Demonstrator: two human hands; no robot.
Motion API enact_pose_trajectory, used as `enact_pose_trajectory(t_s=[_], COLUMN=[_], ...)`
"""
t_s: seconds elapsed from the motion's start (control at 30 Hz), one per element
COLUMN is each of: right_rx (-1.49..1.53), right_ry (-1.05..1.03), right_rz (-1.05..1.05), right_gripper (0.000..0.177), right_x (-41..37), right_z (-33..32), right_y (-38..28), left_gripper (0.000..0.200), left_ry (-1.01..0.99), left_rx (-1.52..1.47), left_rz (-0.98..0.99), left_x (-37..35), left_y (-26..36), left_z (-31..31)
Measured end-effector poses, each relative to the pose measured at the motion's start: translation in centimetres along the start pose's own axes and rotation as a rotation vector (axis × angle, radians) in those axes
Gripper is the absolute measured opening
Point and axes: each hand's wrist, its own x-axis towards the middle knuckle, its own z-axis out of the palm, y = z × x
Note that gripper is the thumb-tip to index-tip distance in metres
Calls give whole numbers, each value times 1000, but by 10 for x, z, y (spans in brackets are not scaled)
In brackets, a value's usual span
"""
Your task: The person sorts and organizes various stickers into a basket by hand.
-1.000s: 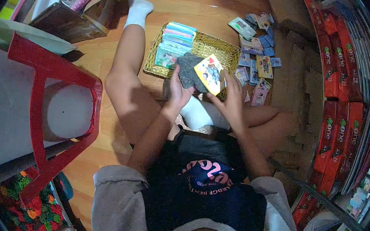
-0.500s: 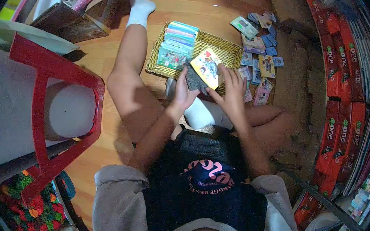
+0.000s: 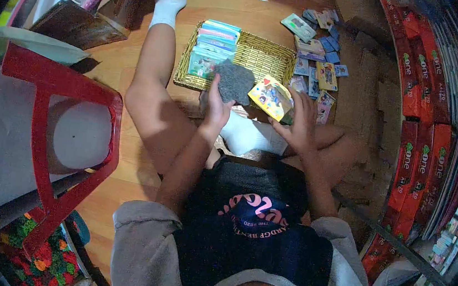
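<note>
Yellow picture pack (image 3: 271,98) is sitting in our right hand (image 3: 301,117) in the head view, and we're pinching it along its right end, fingers on the upper edge and thumb down near the lower corner. It's tilting a bit, with the printed face turning up toward us, and it's overlapping the near right part of the woven basket (image 3: 266,57).

Our left hand (image 3: 218,108) is gripping a fuzzy grey cloth (image 3: 235,82), which is bunching up just left of the pack. The pack's left corner is meeting the cloth's edge from where we're looking, but we're not able to tell if they're actually touching.

A row of thin packs (image 3: 215,44) is standing in the left part of the basket, lining up front to back, and the cloth is partly covering the nearest one. On the wooden floor (image 3: 221,2) to the right of the basket, a loose spread of small packs and cards (image 3: 317,49) is lying, some of them overlapping.

We're sitting with one leg stretching forward past the basket and the other folding in, a white sock (image 3: 252,135) showing just below the hands. Red paper packs (image 3: 422,163) are stacking up along our right, and a red chair frame (image 3: 44,123) is standing over on our left.
</note>
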Motion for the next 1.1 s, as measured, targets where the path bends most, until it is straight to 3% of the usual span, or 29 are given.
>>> enact_pose_trajectory(t_s=[0.13, 0.3, 0.47, 0.53, 0.63, 0.7, 0.83, 1.1], right_rx=[-54, 55, -69, -73, -55, 199, -28, 73], right_ry=[-20, 74, 84, 86, 45, -32, -30, -140], right_rz=[-88, -146, -199, -199, -151, -127, -254, -177], right_gripper=[80, 87, 91, 91, 93, 97, 95, 86], right_x=[10, 23, 34, 37, 41, 43, 46, 35], right_z=[-2, 13, 40, 46, 42, 35, 13, 2], right_y=[-16, -25, -28, -31, -36, -38, -21, 2], left_gripper=[52, 38, 42, 43, 42, 41, 40, 41], left_ry=[-71, -261, -299, -408, -401, -412, -262, -250], left_rx=[226, 57, 67, -86, -80, -100, -147, -169], left_rz=[-87, -170, -208, -265, -242, -233, -239, -230], left_x=[-7, 0, -13, -15, -15, -11, -6, -8], left_y=[-13, -24, -20, -14, -12, -12, -10, -10], left_z=[1, -1, 5, 9, 8, 7, 1, 4])
